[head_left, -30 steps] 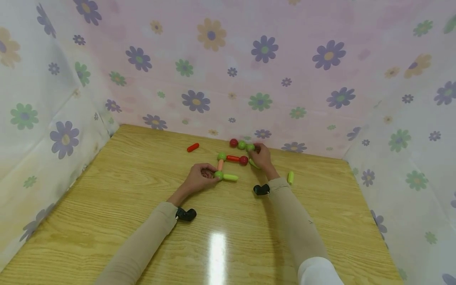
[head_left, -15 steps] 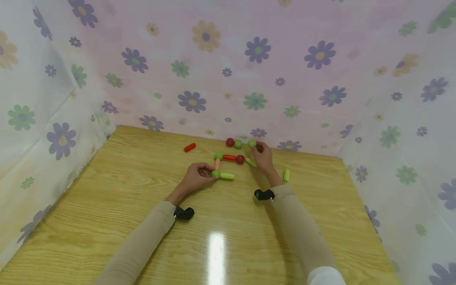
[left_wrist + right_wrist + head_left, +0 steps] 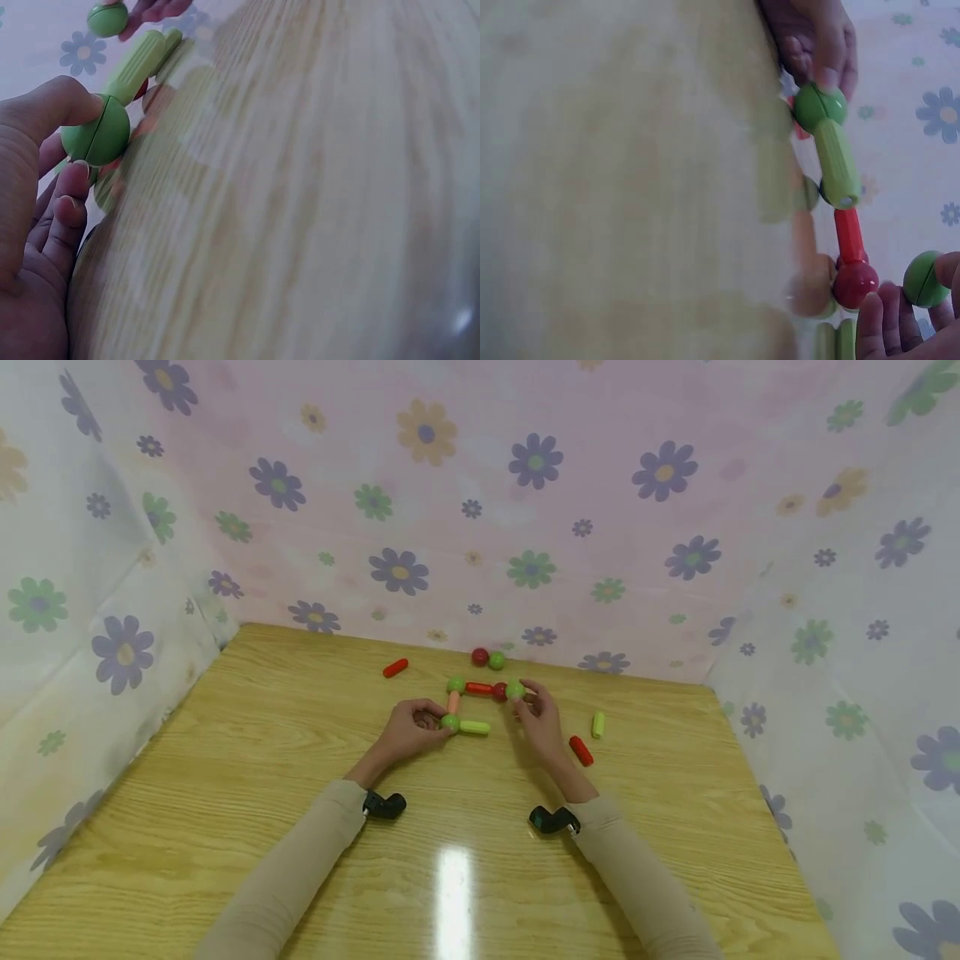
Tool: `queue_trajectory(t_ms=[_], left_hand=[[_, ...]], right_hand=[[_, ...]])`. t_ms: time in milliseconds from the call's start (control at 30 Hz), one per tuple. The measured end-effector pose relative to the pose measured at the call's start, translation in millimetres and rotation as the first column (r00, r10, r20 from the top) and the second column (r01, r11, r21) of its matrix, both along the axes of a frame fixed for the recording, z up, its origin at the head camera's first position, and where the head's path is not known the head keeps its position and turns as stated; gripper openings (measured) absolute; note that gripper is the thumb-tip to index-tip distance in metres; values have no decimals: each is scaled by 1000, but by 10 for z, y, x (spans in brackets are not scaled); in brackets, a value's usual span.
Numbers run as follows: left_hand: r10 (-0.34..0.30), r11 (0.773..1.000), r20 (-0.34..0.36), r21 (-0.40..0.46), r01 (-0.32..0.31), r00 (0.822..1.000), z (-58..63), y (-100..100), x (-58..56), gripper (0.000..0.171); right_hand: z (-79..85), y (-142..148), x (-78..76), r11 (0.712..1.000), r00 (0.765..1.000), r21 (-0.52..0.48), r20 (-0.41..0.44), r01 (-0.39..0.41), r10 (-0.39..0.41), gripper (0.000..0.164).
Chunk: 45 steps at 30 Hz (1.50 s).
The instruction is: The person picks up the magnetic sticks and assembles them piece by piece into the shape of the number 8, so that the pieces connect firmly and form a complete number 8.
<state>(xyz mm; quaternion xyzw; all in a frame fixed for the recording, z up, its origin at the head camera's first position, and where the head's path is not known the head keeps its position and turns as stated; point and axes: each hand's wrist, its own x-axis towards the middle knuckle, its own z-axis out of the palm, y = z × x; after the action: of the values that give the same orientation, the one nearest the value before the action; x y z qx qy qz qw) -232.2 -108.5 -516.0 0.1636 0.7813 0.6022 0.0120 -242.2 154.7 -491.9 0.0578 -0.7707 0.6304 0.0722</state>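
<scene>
My left hand (image 3: 411, 731) pinches a green ball (image 3: 97, 131) at the near corner of a ball-and-stick shape on the table. From that ball a yellow-green stick (image 3: 475, 727) points right, and an orange stick (image 3: 453, 702) leads back to another green ball (image 3: 457, 686). A red stick (image 3: 478, 688) joins this far ball to a red ball (image 3: 499, 692). Between the thumb and fingers of my right hand (image 3: 538, 720) is a loose green ball (image 3: 928, 280), a small gap from the red ball in the right wrist view.
A red ball (image 3: 480, 657) and a green ball (image 3: 497, 661) lie by the flowered back wall. One loose red stick (image 3: 395, 667) is at the back left. To the right of my right hand lie another red stick (image 3: 581, 750) and a yellow-green stick (image 3: 597, 725).
My right hand has lifted the green ball from the row by the wall and brought it forward and left, beside the shape's red ball. The left hand keeps its grip.
</scene>
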Motion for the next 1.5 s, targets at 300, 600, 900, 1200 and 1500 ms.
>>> queue_trajectory(t_ms=[300,600,900,1200,1500], left_hand=[[-3,1000,12,0,3,1000,13,-12,-10,26],[1,1000,19,4,-1,1000,9,-14,-7,24],[11,1000,7,4,-11,1000,10,-11,-28,23],[-33,999,28,33,32,999,3,-18,-35,26],[-11,1000,14,26,10,1000,1,-4,-10,23]], right_hand=[[-68,10,146,991,987,62,118,-115,108,41],[-35,224,144,933,924,143,252,-330,289,44],[-14,322,115,894,872,80,275,-441,406,43],[-68,340,131,886,862,33,250,-462,441,41],[-47,330,168,894,872,52,252,-445,419,41]])
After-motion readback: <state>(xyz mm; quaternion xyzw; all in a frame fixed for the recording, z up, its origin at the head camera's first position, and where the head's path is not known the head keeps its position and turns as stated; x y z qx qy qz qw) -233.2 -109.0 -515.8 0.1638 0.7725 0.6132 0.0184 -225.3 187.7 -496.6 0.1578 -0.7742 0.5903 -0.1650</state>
